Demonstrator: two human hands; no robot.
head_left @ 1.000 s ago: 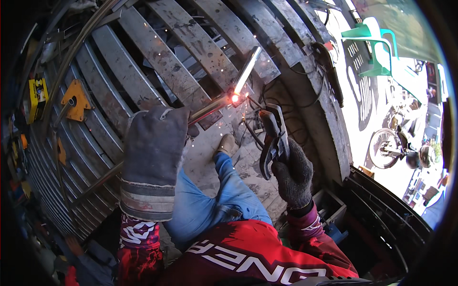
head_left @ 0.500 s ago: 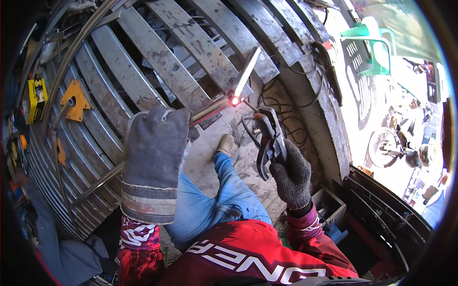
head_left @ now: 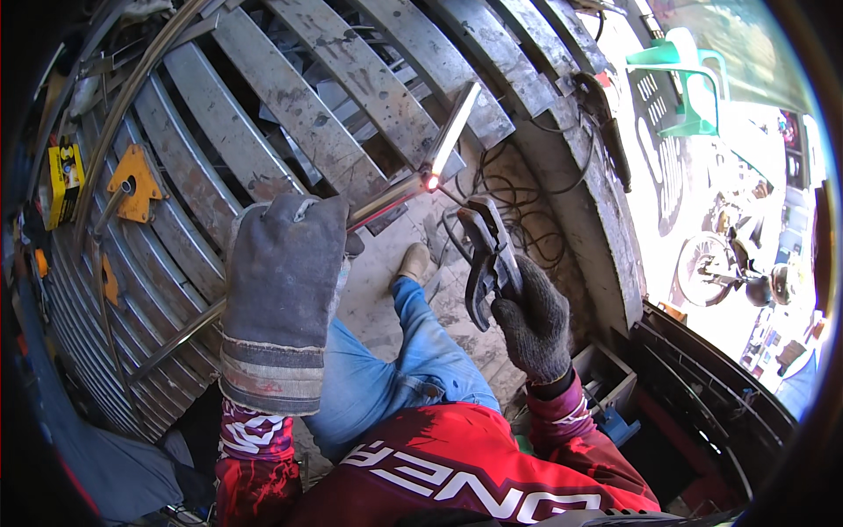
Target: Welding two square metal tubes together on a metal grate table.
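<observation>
My left hand (head_left: 285, 290), in a thick dark leather glove, is closed round a long metal tube (head_left: 378, 205) that crosses the slatted metal bench. The tube meets a shorter metal piece (head_left: 457, 123) at an angle, and a small bright glow (head_left: 431, 182) sits at their joint. In a dark knit glove, my right hand (head_left: 537, 325) grips a welding electrode holder (head_left: 492, 255). A short, thin electrode (head_left: 453, 192) runs from the holder's jaws to the glowing joint. The leather glove hides the left fingers.
Wide steel slats (head_left: 263, 97) form the bench. An orange magnetic square (head_left: 136, 184) and a yellow-black box (head_left: 64, 184) rest at left. Cables (head_left: 536, 215) coil on the floor beyond the holder. A green plastic chair (head_left: 685, 79) and a motorcycle (head_left: 716, 270) stand at right.
My right hand and the electrode holder have shifted slightly left, with the electrode still at the glowing joint. The glow looks a little smaller. My left hand stays nearly in place on the tube.
</observation>
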